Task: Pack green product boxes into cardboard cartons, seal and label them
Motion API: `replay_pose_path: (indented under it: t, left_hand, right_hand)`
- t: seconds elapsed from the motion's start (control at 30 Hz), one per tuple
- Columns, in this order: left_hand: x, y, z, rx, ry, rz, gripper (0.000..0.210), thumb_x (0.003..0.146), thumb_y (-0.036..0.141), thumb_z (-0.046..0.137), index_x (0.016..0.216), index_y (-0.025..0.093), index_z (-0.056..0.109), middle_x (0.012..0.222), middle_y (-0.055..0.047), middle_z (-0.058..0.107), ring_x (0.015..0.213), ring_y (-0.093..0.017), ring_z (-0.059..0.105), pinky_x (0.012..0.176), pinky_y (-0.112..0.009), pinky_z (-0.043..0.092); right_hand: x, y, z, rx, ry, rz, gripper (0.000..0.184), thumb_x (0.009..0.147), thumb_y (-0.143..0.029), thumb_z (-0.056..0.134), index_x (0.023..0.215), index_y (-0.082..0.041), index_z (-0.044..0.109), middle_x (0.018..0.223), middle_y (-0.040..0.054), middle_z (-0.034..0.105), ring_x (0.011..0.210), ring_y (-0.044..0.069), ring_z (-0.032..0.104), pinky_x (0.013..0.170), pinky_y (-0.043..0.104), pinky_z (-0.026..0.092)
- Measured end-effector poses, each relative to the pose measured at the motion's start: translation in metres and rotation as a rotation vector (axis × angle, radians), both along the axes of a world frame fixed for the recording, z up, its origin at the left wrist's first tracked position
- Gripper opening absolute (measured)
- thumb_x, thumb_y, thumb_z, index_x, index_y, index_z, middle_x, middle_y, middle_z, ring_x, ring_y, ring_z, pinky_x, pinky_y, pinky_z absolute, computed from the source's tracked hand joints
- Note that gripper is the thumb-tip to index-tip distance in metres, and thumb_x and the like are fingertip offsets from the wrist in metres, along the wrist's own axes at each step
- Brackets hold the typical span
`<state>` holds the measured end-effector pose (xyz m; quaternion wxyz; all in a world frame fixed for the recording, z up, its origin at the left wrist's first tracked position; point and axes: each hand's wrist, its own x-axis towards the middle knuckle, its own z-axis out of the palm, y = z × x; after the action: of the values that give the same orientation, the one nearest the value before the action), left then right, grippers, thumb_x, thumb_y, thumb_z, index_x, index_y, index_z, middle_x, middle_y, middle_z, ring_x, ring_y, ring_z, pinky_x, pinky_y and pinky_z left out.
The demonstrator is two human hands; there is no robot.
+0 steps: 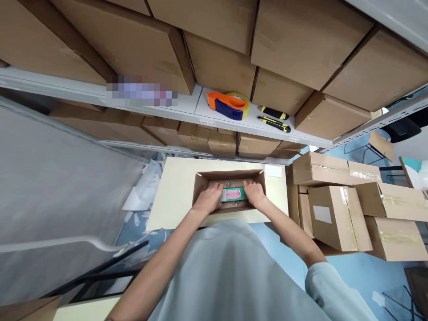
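An open cardboard box (230,175) sits on the pale yellow table in front of me. Inside it is a small green package with a pink front (233,195), and clear plastic wrap shows around it. My left hand (211,197) is closed at the package's left end. At the right end, my right hand (254,192) grips it with curled fingers. Both hands reach down inside the box walls, and some fingertips are hidden.
Behind the table (177,183), a shelf (190,106) carries cardboard boxes, an orange and blue tape dispenser (227,105) and two yellow and black utility knives (274,118). A white paper (273,171) lies at the table's back right. Taped cartons (337,218) are stacked at right.
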<state>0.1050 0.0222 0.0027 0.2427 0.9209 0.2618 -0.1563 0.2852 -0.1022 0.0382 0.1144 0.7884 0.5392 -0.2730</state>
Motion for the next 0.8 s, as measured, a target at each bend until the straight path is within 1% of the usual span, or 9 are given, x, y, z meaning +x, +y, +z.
replay_pose_path:
  t: [0.07, 0.13, 0.17, 0.27, 0.33, 0.4, 0.5, 0.67, 0.8]
  left_hand:
    - [-0.026, 0.003, 0.017, 0.048, -0.208, 0.065, 0.044, 0.103, 0.021, 0.059, 0.146, 0.022, 0.060, 0.149, -0.018, 0.068, 0.138, -0.035, 0.068, 0.109, -0.045, 0.059]
    - [-0.054, 0.006, 0.030, 0.139, -0.400, 0.223, 0.041, 0.110, 0.035, 0.054, 0.149, 0.025, 0.059, 0.148, -0.014, 0.069, 0.137, -0.033, 0.068, 0.116, -0.045, 0.055]
    - [-0.066, 0.008, 0.034, 0.186, -0.438, 0.319, 0.042, 0.111, 0.042, 0.055, 0.149, 0.024, 0.059, 0.146, -0.015, 0.070, 0.133, -0.034, 0.069, 0.115, -0.046, 0.055]
    - [-0.088, 0.010, 0.035, 0.228, -0.371, 0.542, 0.050, 0.104, 0.054, 0.063, 0.139, 0.019, 0.064, 0.133, -0.017, 0.074, 0.112, -0.035, 0.075, 0.102, -0.047, 0.059]
    - [-0.091, 0.010, 0.030, 0.173, -0.280, 0.585, 0.040, 0.100, 0.053, 0.066, 0.122, 0.019, 0.070, 0.120, -0.015, 0.079, 0.102, -0.034, 0.076, 0.093, -0.045, 0.060]
    - [-0.089, 0.009, 0.025, 0.137, -0.223, 0.574, 0.027, 0.101, 0.047, 0.062, 0.103, 0.022, 0.072, 0.108, -0.012, 0.082, 0.099, -0.034, 0.077, 0.087, -0.042, 0.058]
    - [-0.087, 0.010, 0.024, 0.168, -0.217, 0.563, 0.026, 0.102, 0.041, 0.055, 0.090, 0.024, 0.071, 0.099, -0.011, 0.083, 0.098, -0.034, 0.077, 0.081, -0.040, 0.054]
    - [-0.107, 0.032, 0.030, 0.227, -0.247, 0.624, 0.028, 0.101, 0.039, 0.053, 0.089, 0.024, 0.073, 0.100, -0.011, 0.083, 0.092, -0.033, 0.077, 0.075, -0.040, 0.051]
    - [-0.137, 0.054, 0.028, 0.231, -0.241, 0.644, 0.032, 0.103, 0.043, 0.052, 0.102, 0.022, 0.077, 0.106, -0.013, 0.082, 0.087, -0.033, 0.076, 0.073, -0.040, 0.051]
  right_hand:
    - [0.009, -0.024, 0.016, 0.077, -0.051, -0.055, 0.034, 0.107, -0.013, 0.063, 0.142, -0.012, 0.065, 0.137, 0.0259, 0.075, 0.126, 0.034, 0.074, 0.102, 0.044, 0.061]
    - [0.018, -0.054, 0.030, 0.309, -0.102, -0.212, 0.025, 0.114, -0.032, 0.062, 0.134, -0.018, 0.068, 0.133, 0.0184, 0.076, 0.125, 0.031, 0.072, 0.100, 0.039, 0.060]
    - [0.022, -0.068, 0.034, 0.410, -0.128, -0.309, 0.028, 0.115, -0.040, 0.060, 0.132, -0.019, 0.068, 0.131, 0.0172, 0.076, 0.123, 0.031, 0.072, 0.097, 0.038, 0.059]
    - [0.026, -0.098, 0.034, 0.528, -0.093, -0.541, 0.035, 0.113, -0.050, 0.061, 0.124, -0.018, 0.071, 0.117, 0.0135, 0.079, 0.100, 0.027, 0.077, 0.083, 0.035, 0.057]
    - [0.023, -0.106, 0.026, 0.497, -0.023, -0.612, 0.031, 0.112, -0.047, 0.063, 0.119, -0.019, 0.073, 0.108, 0.0094, 0.080, 0.084, 0.024, 0.076, 0.076, 0.033, 0.053]
    - [0.017, -0.106, 0.017, 0.461, 0.004, -0.619, 0.025, 0.112, -0.040, 0.060, 0.117, -0.020, 0.073, 0.105, 0.0073, 0.081, 0.078, 0.022, 0.076, 0.072, 0.031, 0.049]
    - [0.006, -0.097, 0.008, 0.466, -0.048, -0.589, 0.027, 0.113, -0.032, 0.050, 0.116, -0.020, 0.073, 0.108, 0.0091, 0.082, 0.077, 0.021, 0.075, 0.071, 0.031, 0.046]
    - [-0.024, -0.074, 0.003, 0.472, -0.045, -0.518, 0.026, 0.114, -0.029, 0.048, 0.115, -0.020, 0.072, 0.109, 0.0103, 0.082, 0.078, 0.022, 0.076, 0.072, 0.030, 0.046]
    - [-0.050, -0.052, 0.001, 0.454, -0.003, -0.513, 0.023, 0.115, -0.031, 0.052, 0.119, -0.020, 0.072, 0.114, 0.0096, 0.082, 0.078, 0.021, 0.076, 0.074, 0.031, 0.049]
